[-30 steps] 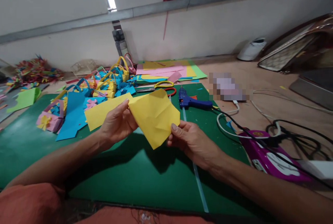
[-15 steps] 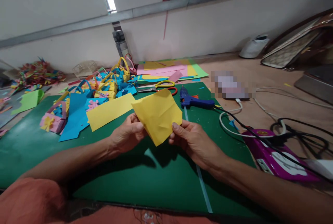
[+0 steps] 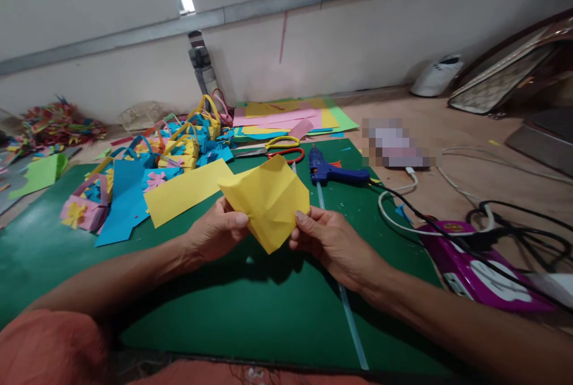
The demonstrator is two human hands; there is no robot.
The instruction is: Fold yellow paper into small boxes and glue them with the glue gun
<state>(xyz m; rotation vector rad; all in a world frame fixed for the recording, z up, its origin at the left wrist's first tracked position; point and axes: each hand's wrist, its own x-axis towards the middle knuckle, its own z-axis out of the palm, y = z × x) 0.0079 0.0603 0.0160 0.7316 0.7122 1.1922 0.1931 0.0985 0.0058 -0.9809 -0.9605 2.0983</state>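
Note:
A creased sheet of yellow paper (image 3: 271,203) is held up above the green mat (image 3: 215,313), one corner pointing down. My left hand (image 3: 221,227) pinches its left edge, thumb on the front. On the right edge, my right hand (image 3: 317,230) grips the paper between thumb and fingers. Behind the left hand lies a flat yellow paper strip (image 3: 190,191), beside a blue paper piece (image 3: 120,200). Scissors (image 3: 282,146) with yellow and red handles rest just beyond the held paper. A blue glue gun (image 3: 340,175) with a clear glue stick lies past the right hand.
Small paper baskets (image 3: 89,203) in several colours crowd the left back. Stacked coloured sheets (image 3: 290,116) lie near the wall. At right are a purple power strip (image 3: 486,277), tangled cables (image 3: 528,236), a blurred phone-like device (image 3: 396,143) and a bag (image 3: 501,74).
The yellow paper has tilted slightly, its left corner swinging outward and its creases showing more. Both hands keep their hold. The whole view has shifted a little.

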